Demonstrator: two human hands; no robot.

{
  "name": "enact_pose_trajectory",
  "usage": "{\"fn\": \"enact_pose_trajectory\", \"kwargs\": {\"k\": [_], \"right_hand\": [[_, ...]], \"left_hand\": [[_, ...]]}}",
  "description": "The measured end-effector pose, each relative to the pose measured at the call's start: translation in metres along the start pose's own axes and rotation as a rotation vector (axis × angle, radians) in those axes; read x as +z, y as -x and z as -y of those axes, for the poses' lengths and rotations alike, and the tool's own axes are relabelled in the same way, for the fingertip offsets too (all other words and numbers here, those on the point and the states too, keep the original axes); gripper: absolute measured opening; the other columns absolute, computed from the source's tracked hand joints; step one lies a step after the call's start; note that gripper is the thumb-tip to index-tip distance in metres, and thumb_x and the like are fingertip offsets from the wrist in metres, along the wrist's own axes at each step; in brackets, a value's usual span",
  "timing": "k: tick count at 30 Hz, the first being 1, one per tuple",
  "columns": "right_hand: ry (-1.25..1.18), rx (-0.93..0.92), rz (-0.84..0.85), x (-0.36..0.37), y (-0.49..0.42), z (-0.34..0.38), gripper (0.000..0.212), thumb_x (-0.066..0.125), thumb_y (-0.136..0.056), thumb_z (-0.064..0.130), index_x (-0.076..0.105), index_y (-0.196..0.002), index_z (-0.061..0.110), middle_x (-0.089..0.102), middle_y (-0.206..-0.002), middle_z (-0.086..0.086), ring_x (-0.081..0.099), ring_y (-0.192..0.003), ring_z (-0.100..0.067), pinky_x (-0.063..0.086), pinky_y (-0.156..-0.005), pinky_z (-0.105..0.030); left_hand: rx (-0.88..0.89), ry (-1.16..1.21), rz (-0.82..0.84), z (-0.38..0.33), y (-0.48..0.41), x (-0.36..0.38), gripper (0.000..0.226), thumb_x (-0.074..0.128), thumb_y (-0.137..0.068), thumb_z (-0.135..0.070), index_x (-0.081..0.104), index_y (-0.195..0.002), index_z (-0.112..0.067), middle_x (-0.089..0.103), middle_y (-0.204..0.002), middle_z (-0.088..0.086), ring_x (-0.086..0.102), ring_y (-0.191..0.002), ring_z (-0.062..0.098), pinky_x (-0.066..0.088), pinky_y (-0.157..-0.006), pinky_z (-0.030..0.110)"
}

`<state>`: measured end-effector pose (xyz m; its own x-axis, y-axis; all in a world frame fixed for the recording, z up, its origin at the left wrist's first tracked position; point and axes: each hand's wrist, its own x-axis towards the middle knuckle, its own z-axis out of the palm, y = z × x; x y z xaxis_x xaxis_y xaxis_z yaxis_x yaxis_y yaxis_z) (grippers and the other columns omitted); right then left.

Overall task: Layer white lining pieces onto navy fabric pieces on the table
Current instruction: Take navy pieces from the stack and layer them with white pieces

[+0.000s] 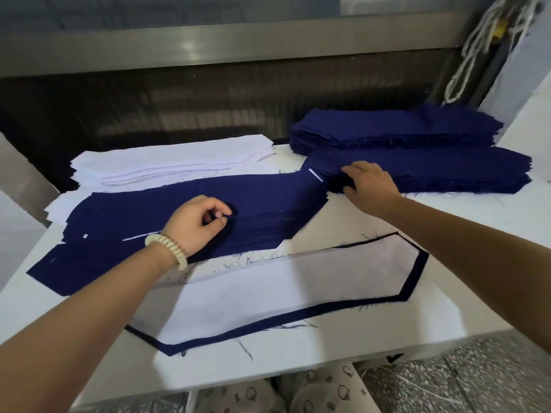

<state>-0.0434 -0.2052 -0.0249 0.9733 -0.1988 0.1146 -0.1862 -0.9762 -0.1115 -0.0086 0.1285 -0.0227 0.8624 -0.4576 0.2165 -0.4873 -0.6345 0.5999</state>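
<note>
Our left grip [194, 225] pinches the top navy piece [268, 201], long axis left-right, pointed end toward the navy stack [447, 171], whose end our right grip [369, 183] clasps.

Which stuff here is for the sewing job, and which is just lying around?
For the job:
white lining stack
near navy stack
far navy stack
spread navy pieces
finished layered piece, white on navy

Just lying about:
hanging white cords
loose threads
</note>
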Motion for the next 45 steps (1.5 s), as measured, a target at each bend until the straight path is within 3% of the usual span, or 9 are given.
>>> {"fn": "enact_pose_trajectory", "kwargs": {"k": [7,13,17,22,28,32,34,39,45], "right_hand": [[0.285,-0.031,0.02,0.007,-0.022,0.011,0.034,0.034,-0.101,0.028,0.045,-0.129,0.013,0.046,-0.132,-0.01,0.045,-0.117,-0.029,0.031,-0.098,-0.038],[0.345,-0.039,-0.061,0.006,-0.036,0.009,0.022,0.045,-0.096,0.016,0.056,-0.116,0.017,0.056,-0.115,-0.007,0.052,-0.106,-0.026,0.028,-0.1,-0.032],[0.103,0.07,-0.111,0.001,-0.04,0.006,0.025,0.042,-0.099,0.021,0.062,-0.114,0.016,0.063,-0.11,-0.008,0.056,-0.101,-0.028,0.031,-0.093,-0.033],[-0.487,0.305,-0.103,-0.012,-0.043,-0.004,0.015,0.072,-0.082,0.022,0.072,-0.092,0.011,0.069,-0.097,-0.008,0.062,-0.089,-0.026,0.049,-0.079,-0.035],[-0.62,0.376,-0.106,-0.019,-0.042,-0.014,0.04,0.071,-0.082,0.033,0.051,-0.059,0.008,0.044,-0.055,-0.006,0.04,-0.052,-0.016,0.035,-0.051,-0.028],[-0.705,0.381,-0.084,-0.022,-0.041,-0.016,0.029,0.066,-0.088,0.023,0.068,-0.094,-0.005,0.066,-0.091,-0.024,0.057,-0.075,-0.026,0.047,-0.067,-0.035],[-0.681,0.364,-0.112,-0.022,-0.038,-0.017,0.024,0.064,-0.089,0.02,0.068,-0.09,-0.003,0.065,-0.089,-0.02,0.06,-0.081,-0.028,0.046,-0.069,-0.032],[-0.544,0.294,-0.295,-0.02,-0.033,-0.017,0.036,0.059,-0.092,0.025,0.046,-0.061,0.011,0.044,-0.057,0.0,0.04,-0.056,-0.015,0.03,-0.055,-0.028],[-0.203,-0.054,-0.461,-0.033,-0.017,0.011,0.024,0.051,-0.095,0.03,0.064,-0.091,0.011,0.064,-0.091,-0.007,0.055,-0.085,-0.027,0.032,-0.083,-0.035]], "left_hand": [[0.07,-0.243,-0.037,-0.024,-0.032,0.039,0.02,0.057,-0.09,-0.017,0.064,-0.108,-0.019,0.055,-0.111,-0.001,0.04,-0.11,0.022,0.026,-0.096,0.029],[0.103,-0.378,0.024,-0.024,-0.036,0.052,0.025,0.052,-0.092,-0.024,0.058,-0.116,-0.023,0.053,-0.117,-0.005,0.038,-0.115,0.02,0.022,-0.098,0.03],[0.106,-0.384,-0.004,-0.022,-0.037,0.058,0.024,0.052,-0.092,-0.023,0.06,-0.114,-0.023,0.054,-0.115,-0.006,0.039,-0.113,0.019,0.022,-0.096,0.029],[0.072,-0.321,-0.039,-0.019,-0.037,0.063,0.021,0.055,-0.09,-0.019,0.062,-0.11,-0.021,0.055,-0.112,-0.004,0.04,-0.11,0.021,0.022,-0.093,0.028],[0.06,-0.297,-0.046,-0.015,-0.035,0.066,0.022,0.056,-0.089,-0.017,0.062,-0.109,-0.02,0.054,-0.111,-0.004,0.039,-0.11,0.022,0.021,-0.091,0.027],[0.043,-0.283,-0.047,-0.016,-0.035,0.067,0.022,0.056,-0.089,-0.017,0.061,-0.109,-0.021,0.053,-0.111,-0.004,0.038,-0.111,0.023,0.021,-0.091,0.028],[0.026,-0.277,-0.044,-0.017,-0.036,0.068,0.022,0.056,-0.089,-0.017,0.061,-0.109,-0.021,0.053,-0.111,-0.005,0.038,-0.111,0.022,0.02,-0.09,0.028],[0.002,-0.242,-0.039,-0.02,-0.036,0.067,0.022,0.056,-0.09,-0.018,0.061,-0.11,-0.022,0.054,-0.112,-0.004,0.038,-0.112,0.023,0.02,-0.091,0.027],[0.005,-0.011,-0.125,-0.034,-0.04,0.064,0.04,0.056,-0.088,-0.01,0.046,-0.126,-0.019,0.06,-0.095,-0.007,0.053,-0.1,0.023,0.033,-0.097,0.035]]}}
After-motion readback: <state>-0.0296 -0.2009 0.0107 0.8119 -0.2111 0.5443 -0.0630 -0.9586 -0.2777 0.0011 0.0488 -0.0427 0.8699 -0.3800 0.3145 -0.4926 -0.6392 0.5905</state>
